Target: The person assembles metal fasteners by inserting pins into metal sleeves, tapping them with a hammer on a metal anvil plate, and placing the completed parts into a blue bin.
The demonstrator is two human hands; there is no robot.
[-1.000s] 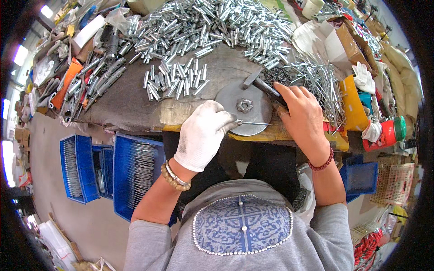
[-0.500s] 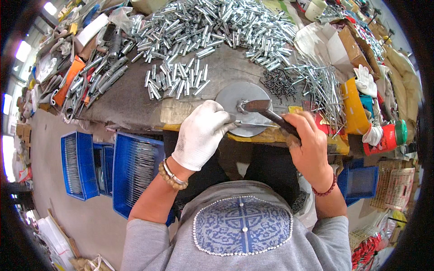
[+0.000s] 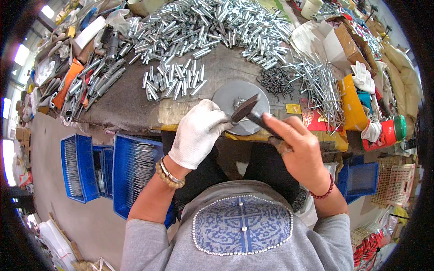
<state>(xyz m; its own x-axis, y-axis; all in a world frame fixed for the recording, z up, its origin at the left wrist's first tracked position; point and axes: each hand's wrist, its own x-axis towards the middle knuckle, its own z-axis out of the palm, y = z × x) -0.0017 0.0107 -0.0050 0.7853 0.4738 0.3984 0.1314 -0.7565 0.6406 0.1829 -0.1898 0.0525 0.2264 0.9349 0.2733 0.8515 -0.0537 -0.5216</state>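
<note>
Over the grey disc [image 3: 221,97] hung the hammer [image 3: 247,108], right hand [image 3: 302,147] gripping its handle [image 3: 266,127]; gloved left hand [image 3: 196,135] pinched a metal rod [image 3: 243,120]. Hammer judged stiff, head-heavy; best held by handle.

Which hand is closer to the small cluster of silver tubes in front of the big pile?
Left. The gloved left hand is on the near side of the small tube cluster, slightly right, not touching; the right hand, gripping the hammer, is farther off to its right.

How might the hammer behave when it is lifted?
The hammer probably feels head-heavy, as its broad metal head sits at one end. It seems stiff: the dark handle looks straight in the right hand.
</note>
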